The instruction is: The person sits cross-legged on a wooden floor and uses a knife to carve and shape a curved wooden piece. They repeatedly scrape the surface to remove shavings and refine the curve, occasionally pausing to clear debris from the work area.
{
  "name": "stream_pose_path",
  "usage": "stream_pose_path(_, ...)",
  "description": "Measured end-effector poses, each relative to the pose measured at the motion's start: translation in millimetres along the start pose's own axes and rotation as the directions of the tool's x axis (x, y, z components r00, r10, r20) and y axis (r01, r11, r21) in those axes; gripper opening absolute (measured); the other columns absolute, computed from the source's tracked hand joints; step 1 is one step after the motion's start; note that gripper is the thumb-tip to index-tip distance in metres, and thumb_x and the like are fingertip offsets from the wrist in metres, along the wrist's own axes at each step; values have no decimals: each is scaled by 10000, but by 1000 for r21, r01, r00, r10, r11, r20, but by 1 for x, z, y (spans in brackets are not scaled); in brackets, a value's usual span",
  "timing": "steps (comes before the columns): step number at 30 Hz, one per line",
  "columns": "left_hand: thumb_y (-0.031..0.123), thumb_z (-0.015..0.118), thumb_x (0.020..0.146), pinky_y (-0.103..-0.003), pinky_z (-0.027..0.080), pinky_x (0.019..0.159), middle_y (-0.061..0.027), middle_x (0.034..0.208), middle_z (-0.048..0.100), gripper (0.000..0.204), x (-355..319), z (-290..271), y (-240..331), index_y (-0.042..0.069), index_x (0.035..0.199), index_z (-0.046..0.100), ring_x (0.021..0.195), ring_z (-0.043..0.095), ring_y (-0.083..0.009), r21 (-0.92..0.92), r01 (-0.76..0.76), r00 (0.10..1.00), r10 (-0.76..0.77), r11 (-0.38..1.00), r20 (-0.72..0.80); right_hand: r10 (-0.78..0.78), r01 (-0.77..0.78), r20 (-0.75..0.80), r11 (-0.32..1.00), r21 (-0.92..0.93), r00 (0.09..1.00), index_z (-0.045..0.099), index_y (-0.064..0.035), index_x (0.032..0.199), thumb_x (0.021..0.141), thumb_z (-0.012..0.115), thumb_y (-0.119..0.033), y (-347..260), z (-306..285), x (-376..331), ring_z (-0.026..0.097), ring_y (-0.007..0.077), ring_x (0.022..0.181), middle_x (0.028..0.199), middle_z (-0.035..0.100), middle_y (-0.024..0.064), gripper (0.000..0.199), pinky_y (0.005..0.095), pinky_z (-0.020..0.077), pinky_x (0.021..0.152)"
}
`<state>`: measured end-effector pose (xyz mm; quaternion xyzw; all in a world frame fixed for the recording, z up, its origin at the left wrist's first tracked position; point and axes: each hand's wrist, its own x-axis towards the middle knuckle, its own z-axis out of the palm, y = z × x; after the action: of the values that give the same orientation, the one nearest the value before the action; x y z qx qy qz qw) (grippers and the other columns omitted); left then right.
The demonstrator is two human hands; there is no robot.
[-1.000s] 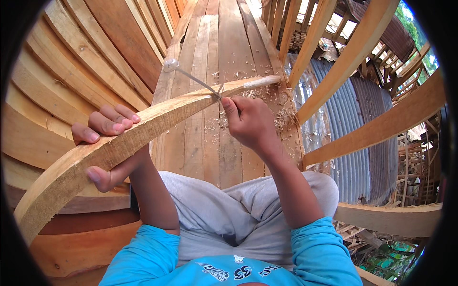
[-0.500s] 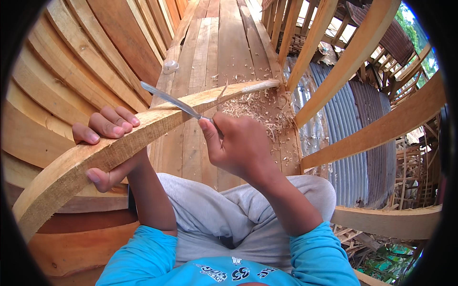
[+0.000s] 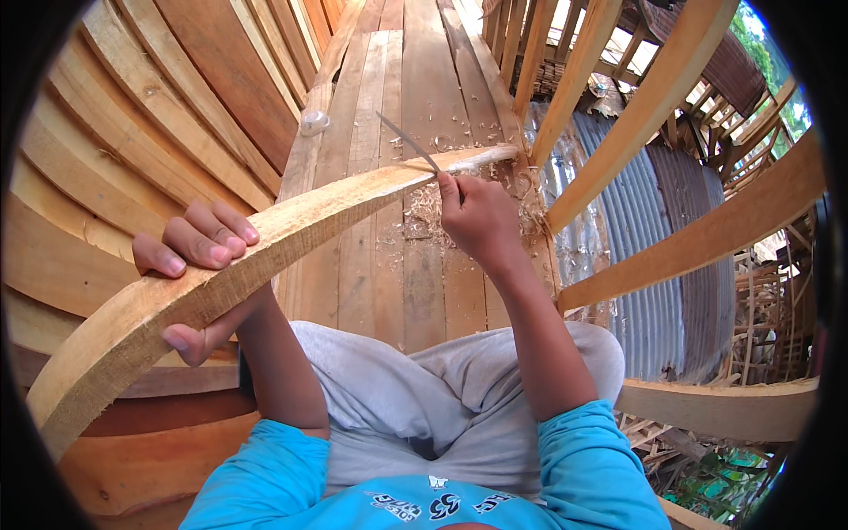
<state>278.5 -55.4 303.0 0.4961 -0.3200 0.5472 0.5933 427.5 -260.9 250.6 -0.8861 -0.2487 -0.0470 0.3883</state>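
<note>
A long curved timber [image 3: 291,221] slants from the lower left up toward the right posts, over my crossed legs' far side. My left hand [image 3: 199,243] grips it near its left part, fingers over the top face and thumb below. In my right hand [image 3: 477,216] is a knife [image 3: 408,141], its handle hidden in the closed fist. The blade lies across the timber's upper part and points up and to the left. Near the far end, the timber's surface [image 3: 477,158] looks paler and freshly cut.
Wood shavings [image 3: 428,208] lie scattered on the plank floor [image 3: 353,283]. A small clear container [image 3: 314,122] stands farther off at left. Curved planks [image 3: 106,150] form a wall on the left. Upright posts [image 3: 654,106] rise on the right, with corrugated metal sheets [image 3: 636,256] beyond them.
My right hand has moved away and to the right with the knife, along the timber toward its far end. The left hand keeps its grip in nearly the same place.
</note>
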Motion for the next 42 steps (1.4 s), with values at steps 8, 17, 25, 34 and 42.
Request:
stream_pose_path(8, 641, 585, 761, -335, 494, 656, -77, 744, 572, 561, -2, 2, 2, 108, 912, 500, 689, 535, -197, 47, 28, 997, -24, 998, -78, -9, -1, 97, 995, 99, 995, 630, -54, 683, 981, 509, -351, 3, 0, -5, 622, 393, 594, 562, 583, 179, 437, 488, 470, 547)
stream_pose_path(17, 644, 584, 774, -358, 507, 622, -85, 722, 549, 570, -2, -7, -3, 103, 924, 482, 650, 528, -203, 22, 15, 990, -11, 1000, -141, -244, 236, 27, 959, 159, 970, 624, -50, 674, 971, 538, -352, -3, 11, -12, 608, 407, 573, 566, 575, 190, 433, 492, 467, 537)
stream_pose_path(25, 600, 575, 751, -345, 473, 617, -88, 696, 550, 515, 0, -14, -1, 102, 856, 494, 655, 504, -204, 20, 28, 975, -22, 999, -222, -167, 166, 0, 983, 75, 986, 633, -65, 670, 974, 534, -334, -26, 18, -22, 614, 395, 557, 573, 595, 170, 418, 496, 467, 522)
stream_pose_path(34, 625, 616, 790, -382, 536, 641, -96, 751, 565, 572, -4, -18, -4, 99, 954, 461, 665, 557, -208, 81, 13, 997, -6, 997, -81, -255, 249, 72, 965, 83, 964, 628, -41, 674, 971, 531, -330, -42, 4, -30, 610, 404, 571, 572, 587, 183, 426, 490, 464, 530)
stream_pose_path(42, 651, 614, 784, -390, 531, 621, -100, 751, 558, 598, -6, -13, -7, 99, 957, 462, 661, 554, -212, 56, 14, 997, -9, 998, -81, -180, 177, 87, 984, 33, 980, 637, -57, 690, 983, 520, -352, -24, 5, -20, 606, 383, 547, 568, 593, 165, 432, 485, 463, 519)
